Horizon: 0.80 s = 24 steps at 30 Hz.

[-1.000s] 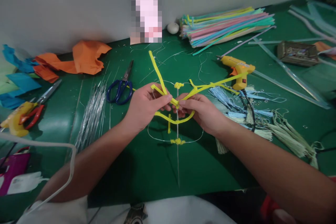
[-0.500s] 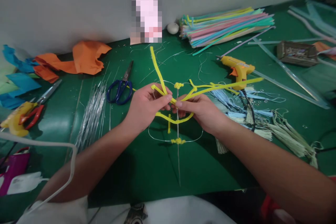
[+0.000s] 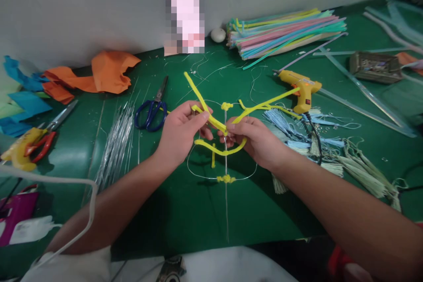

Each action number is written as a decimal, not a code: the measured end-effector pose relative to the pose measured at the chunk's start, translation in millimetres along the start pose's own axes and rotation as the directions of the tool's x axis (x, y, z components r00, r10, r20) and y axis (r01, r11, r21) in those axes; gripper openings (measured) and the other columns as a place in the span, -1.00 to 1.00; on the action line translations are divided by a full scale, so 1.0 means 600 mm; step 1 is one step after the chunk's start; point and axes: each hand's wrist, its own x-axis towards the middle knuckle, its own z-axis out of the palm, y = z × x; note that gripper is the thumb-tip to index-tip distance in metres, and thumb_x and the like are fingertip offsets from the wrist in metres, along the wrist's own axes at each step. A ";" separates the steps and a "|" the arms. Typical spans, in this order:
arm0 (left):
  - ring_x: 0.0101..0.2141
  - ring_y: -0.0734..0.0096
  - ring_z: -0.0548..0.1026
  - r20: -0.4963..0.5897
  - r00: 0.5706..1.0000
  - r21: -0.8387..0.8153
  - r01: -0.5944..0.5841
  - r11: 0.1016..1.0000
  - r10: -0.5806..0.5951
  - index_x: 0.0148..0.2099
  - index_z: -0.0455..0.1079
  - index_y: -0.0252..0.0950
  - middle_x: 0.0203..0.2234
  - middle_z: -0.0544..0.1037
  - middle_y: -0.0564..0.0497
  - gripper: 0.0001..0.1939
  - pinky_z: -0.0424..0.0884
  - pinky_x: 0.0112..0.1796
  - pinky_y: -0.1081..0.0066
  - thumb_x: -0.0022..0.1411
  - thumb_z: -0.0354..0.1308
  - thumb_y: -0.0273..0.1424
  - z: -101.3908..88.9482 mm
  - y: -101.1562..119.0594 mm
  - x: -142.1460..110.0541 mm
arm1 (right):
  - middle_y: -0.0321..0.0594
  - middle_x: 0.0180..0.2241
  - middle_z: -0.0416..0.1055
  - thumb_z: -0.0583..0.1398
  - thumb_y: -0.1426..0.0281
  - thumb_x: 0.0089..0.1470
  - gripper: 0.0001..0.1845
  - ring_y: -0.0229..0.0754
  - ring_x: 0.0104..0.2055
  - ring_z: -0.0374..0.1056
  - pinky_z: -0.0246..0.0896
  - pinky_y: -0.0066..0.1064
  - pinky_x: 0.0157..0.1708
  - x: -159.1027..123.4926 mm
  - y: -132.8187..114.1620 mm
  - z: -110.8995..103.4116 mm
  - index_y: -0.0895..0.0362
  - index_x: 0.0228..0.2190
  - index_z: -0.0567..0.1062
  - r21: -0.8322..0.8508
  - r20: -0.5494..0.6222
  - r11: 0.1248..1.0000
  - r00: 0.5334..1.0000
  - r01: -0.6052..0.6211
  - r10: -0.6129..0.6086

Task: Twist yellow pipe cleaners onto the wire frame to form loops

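Note:
A thin wire frame (image 3: 251,172), round with an upright centre wire, is held above the green table (image 3: 185,211). Yellow pipe cleaners (image 3: 198,93) are twisted onto it, with small yellow knots at its top and bottom. My left hand (image 3: 180,134) pinches a yellow pipe cleaner left of the centre wire, its free end sticking up and back. My right hand (image 3: 256,139) pinches the pipe cleaner at the centre wire, with another long end (image 3: 274,99) reaching right toward the glue gun.
Blue-handled scissors (image 3: 150,112) and a bundle of silver wires (image 3: 117,141) lie to the left. A yellow glue gun (image 3: 300,88) and pale tassels (image 3: 346,158) lie to the right. Coloured pipe cleaners (image 3: 284,31) are stacked at the back, orange paper (image 3: 105,70) at back left.
The upright yellow end held by my left hand has tilted lower and leftward. The long right end has dropped slightly. Both hands stay pinched at the frame's centre.

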 end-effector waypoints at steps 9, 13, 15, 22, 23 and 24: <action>-0.64 0.55 0.49 -0.034 0.998 0.026 -0.050 0.998 0.051 -0.25 0.40 -0.29 -0.50 0.53 0.10 -0.86 0.43 -0.56 0.51 0.17 0.27 -0.37 -0.002 -0.003 0.001 | -0.27 -0.50 0.46 0.33 0.26 -0.04 -0.81 -0.26 -0.48 0.31 0.20 -0.37 -0.38 -0.002 0.006 -0.004 0.12 -0.54 0.55 0.002 0.051 1.000 0.998 0.026 -0.026; -0.64 0.55 0.49 -0.012 0.997 0.051 -0.069 0.996 0.070 -0.25 0.40 -0.28 -0.50 0.52 0.11 -0.89 0.44 -0.55 0.52 0.19 0.25 -0.38 -0.003 -0.003 0.000 | -0.26 -0.51 0.46 0.34 0.12 -0.01 -0.65 -0.25 -0.48 0.30 0.20 -0.34 -0.37 -0.003 0.006 -0.003 0.12 -0.57 0.51 -0.032 0.035 0.999 0.999 0.039 -0.037; -0.63 0.55 0.50 0.000 0.997 0.059 -0.075 0.995 0.075 -0.26 0.40 -0.28 -0.51 0.51 0.12 -0.89 0.44 -0.55 0.51 0.20 0.25 -0.38 -0.003 -0.003 -0.001 | -0.27 -0.52 0.44 0.35 0.11 -0.02 -0.65 -0.26 -0.50 0.28 0.19 -0.35 -0.39 -0.002 0.006 -0.003 0.12 -0.57 0.51 -0.054 0.008 0.998 0.999 0.033 -0.033; -0.60 0.53 0.51 -0.002 0.998 0.067 -0.055 0.996 0.055 -0.29 0.39 -0.28 -0.46 0.57 0.07 -0.88 0.47 -0.50 0.48 0.18 0.25 -0.36 0.000 0.003 -0.002 | -0.29 -0.48 0.47 0.39 0.27 -0.09 -0.82 -0.27 -0.48 0.29 0.20 -0.36 -0.42 0.001 0.009 -0.005 0.10 -0.54 0.58 -0.114 -0.043 0.992 0.997 0.053 -0.059; -0.59 0.53 0.51 -0.004 0.999 0.062 -0.045 0.997 0.046 -0.30 0.39 -0.28 -0.45 0.58 0.06 -0.88 0.47 -0.49 0.49 0.18 0.25 -0.36 0.001 0.003 -0.002 | -0.29 -0.49 0.47 0.39 0.28 -0.10 -0.83 -0.27 -0.49 0.29 0.20 -0.36 -0.42 0.001 0.008 -0.004 0.10 -0.55 0.57 -0.122 -0.048 0.991 0.996 0.062 -0.068; -0.58 0.53 0.51 -0.006 0.999 0.056 -0.038 0.998 0.038 -0.30 0.38 -0.28 -0.44 0.59 0.05 -0.88 0.46 -0.49 0.49 0.18 0.24 -0.35 0.001 0.004 -0.002 | -0.29 -0.51 0.45 0.39 0.28 -0.11 -0.83 -0.27 -0.49 0.28 0.21 -0.36 -0.42 0.000 0.007 -0.002 0.10 -0.57 0.56 -0.133 -0.050 0.989 0.996 0.071 -0.078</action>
